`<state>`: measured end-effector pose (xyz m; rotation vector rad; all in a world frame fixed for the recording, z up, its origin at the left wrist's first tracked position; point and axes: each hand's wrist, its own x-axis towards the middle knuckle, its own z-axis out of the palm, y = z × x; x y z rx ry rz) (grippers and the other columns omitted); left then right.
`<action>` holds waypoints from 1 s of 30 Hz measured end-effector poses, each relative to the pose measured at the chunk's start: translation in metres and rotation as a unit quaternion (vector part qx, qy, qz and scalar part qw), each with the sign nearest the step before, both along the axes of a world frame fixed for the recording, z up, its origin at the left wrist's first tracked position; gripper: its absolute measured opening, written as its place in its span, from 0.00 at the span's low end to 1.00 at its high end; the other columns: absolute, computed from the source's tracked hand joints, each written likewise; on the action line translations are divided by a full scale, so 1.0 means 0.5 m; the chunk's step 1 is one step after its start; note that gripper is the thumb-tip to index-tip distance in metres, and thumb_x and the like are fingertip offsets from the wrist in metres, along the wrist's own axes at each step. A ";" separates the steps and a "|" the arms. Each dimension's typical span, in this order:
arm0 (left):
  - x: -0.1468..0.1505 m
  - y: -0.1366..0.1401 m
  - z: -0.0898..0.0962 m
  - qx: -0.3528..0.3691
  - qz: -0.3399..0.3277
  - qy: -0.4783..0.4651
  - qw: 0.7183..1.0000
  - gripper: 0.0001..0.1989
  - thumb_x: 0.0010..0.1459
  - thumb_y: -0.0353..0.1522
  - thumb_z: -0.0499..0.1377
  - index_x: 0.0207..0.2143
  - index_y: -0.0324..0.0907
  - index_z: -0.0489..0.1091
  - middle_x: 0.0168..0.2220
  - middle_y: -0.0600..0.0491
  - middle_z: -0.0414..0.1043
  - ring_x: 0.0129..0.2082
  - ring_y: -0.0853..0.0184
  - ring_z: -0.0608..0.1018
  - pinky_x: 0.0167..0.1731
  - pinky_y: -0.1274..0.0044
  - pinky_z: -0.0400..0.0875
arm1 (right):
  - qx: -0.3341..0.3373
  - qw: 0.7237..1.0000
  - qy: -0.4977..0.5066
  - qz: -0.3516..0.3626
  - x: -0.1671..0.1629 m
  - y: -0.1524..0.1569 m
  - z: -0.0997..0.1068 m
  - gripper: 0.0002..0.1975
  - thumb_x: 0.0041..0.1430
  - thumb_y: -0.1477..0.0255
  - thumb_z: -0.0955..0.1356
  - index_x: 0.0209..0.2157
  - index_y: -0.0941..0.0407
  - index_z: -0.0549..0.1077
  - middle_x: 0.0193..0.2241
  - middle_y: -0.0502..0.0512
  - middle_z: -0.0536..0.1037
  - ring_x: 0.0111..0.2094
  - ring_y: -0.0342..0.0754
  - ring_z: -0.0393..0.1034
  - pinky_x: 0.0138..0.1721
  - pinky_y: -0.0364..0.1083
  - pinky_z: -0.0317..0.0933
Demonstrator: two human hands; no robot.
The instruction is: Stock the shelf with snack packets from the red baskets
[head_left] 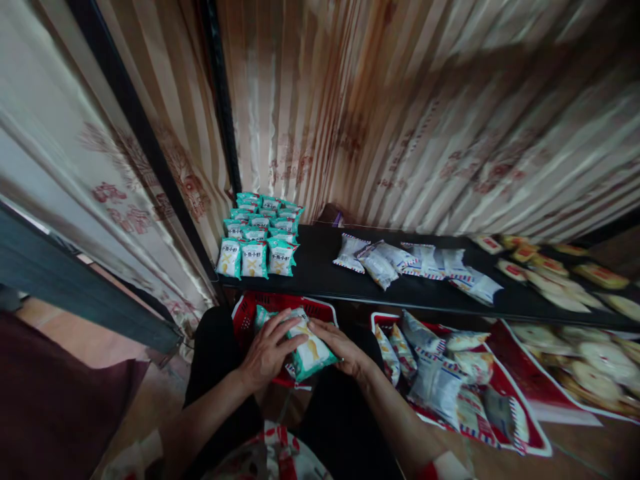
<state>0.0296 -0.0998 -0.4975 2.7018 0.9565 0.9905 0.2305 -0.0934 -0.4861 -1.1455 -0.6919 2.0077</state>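
A teal-and-white snack bag [311, 347] is held between my two hands over a red basket [243, 325] at my knees. My left hand [267, 353] rests on the bag's left side, fingers bent across its front. My right hand [345, 350] grips the opposite side, thumb along the top edge and the other fingers partly hidden. Behind my left fingers, another teal bag [263, 317] shows inside the basket. Beyond the basket, several matching teal bags [255, 259] stand in rows on the left end of a black shelf [320, 263].
Silver-white snack bags [383, 263] lie loosely along the shelf's middle, with yellow packets [547, 265] farther right. A second red basket [543, 440] holds mixed bags by my right knee. Round packaged items [595, 377] fill another container. Striped curtains [425, 120] hang behind the shelf.
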 end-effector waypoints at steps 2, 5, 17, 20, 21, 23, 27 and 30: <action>0.001 -0.002 0.003 -0.008 0.017 -0.010 1.000 0.20 0.61 0.24 0.48 0.52 0.50 0.66 0.59 0.49 0.58 0.63 0.61 0.53 0.55 0.65 0.62 | 0.022 1.000 0.005 -0.012 0.001 -0.006 0.004 0.22 0.47 0.63 0.73 0.43 0.57 0.72 0.34 0.55 0.80 0.29 0.46 0.74 0.34 0.44 0.65; 0.003 -0.002 0.010 -0.039 0.048 -0.051 0.997 0.23 0.60 0.23 0.46 0.54 0.51 0.64 0.61 0.49 0.53 0.63 0.60 0.53 0.57 0.63 0.60 | 0.060 0.997 0.008 -0.047 0.003 -0.011 0.014 0.23 0.46 0.63 0.73 0.43 0.57 0.71 0.36 0.56 0.80 0.31 0.48 0.75 0.35 0.46 0.66; 0.062 0.024 -0.038 -0.497 0.124 -0.252 0.821 0.28 0.55 0.38 0.55 0.57 0.39 0.58 0.52 0.43 0.68 0.47 0.61 0.74 0.48 0.70 0.69 | 0.120 0.986 -0.022 -0.116 -0.005 -0.002 0.036 0.29 0.44 0.60 0.74 0.48 0.53 0.68 0.40 0.57 0.79 0.40 0.56 0.74 0.40 0.53 0.67; 0.082 0.045 -0.050 -0.503 0.153 -0.274 0.806 0.27 0.54 0.37 0.56 0.56 0.41 0.61 0.51 0.46 0.70 0.49 0.61 0.73 0.50 0.70 0.66 | 0.127 0.985 -0.028 -0.109 -0.002 0.010 0.028 0.28 0.45 0.59 0.73 0.48 0.53 0.68 0.42 0.57 0.78 0.42 0.56 0.74 0.41 0.52 0.66; 0.087 0.052 -0.049 -0.500 0.162 -0.273 0.806 0.26 0.53 0.37 0.56 0.55 0.42 0.61 0.51 0.47 0.69 0.50 0.61 0.72 0.51 0.70 0.66 | 0.131 0.985 -0.032 -0.105 0.002 0.014 0.026 0.27 0.46 0.60 0.72 0.48 0.53 0.68 0.43 0.57 0.77 0.42 0.55 0.73 0.42 0.52 0.66; 0.098 0.066 -0.041 -0.489 0.171 -0.263 0.814 0.26 0.53 0.35 0.55 0.55 0.41 0.62 0.53 0.47 0.68 0.53 0.61 0.70 0.53 0.70 0.64 | 0.141 0.984 -0.046 -0.096 0.014 0.022 0.023 0.25 0.48 0.60 0.72 0.48 0.53 0.69 0.44 0.57 0.77 0.44 0.54 0.72 0.45 0.52 0.65; 0.122 0.094 -0.027 -0.463 0.169 -0.237 0.837 0.26 0.54 0.33 0.52 0.56 0.40 0.61 0.56 0.46 0.65 0.55 0.61 0.68 0.55 0.72 0.61 | 0.150 0.983 -0.072 -0.075 0.048 0.046 0.025 0.26 0.47 0.61 0.73 0.47 0.55 0.70 0.44 0.58 0.77 0.44 0.55 0.72 0.47 0.53 0.63; 0.150 0.120 -0.028 -0.446 0.180 -0.228 0.847 0.25 0.55 0.34 0.51 0.56 0.40 0.60 0.55 0.47 0.66 0.55 0.62 0.68 0.54 0.72 0.61 | 0.154 0.981 -0.097 -0.066 0.075 0.075 0.035 0.27 0.45 0.61 0.73 0.47 0.55 0.70 0.44 0.58 0.77 0.45 0.56 0.71 0.48 0.54 0.63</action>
